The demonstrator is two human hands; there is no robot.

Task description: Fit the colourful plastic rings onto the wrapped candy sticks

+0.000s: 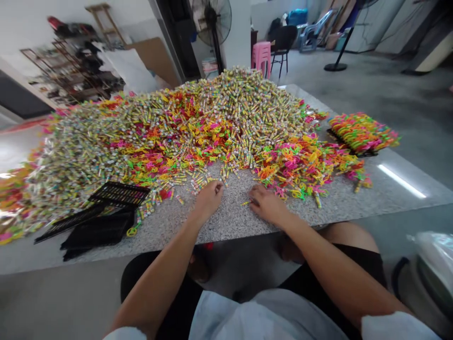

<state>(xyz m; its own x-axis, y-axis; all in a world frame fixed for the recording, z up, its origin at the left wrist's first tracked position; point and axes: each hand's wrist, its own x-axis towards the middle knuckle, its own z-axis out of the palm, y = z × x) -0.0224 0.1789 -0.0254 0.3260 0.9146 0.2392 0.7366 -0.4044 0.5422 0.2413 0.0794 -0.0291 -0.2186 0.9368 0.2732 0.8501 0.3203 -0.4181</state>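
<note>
A large heap of small yellow-labelled tubes [247, 104] covers the back of the speckled grey table [230, 215]. Bright plastic pieces [297, 163] in pink, orange, yellow and green are mixed in and lie thickest at the front right. My left hand [211, 192] rests at the heap's front edge, its fingers curled together; whatever they hold is too small to name. Across a short gap, my right hand [264, 202] lies on the table with bent fingers, closed around the end of a small yellow tube [245, 203].
Black slotted trays [102, 229] are stacked at the front left, one with tubes [120, 193]. Another black tray, full of colourful pieces [364, 132], stands at the right. Beyond are a fan [212, 21], pink stools [261, 55] and a dark chair [283, 40].
</note>
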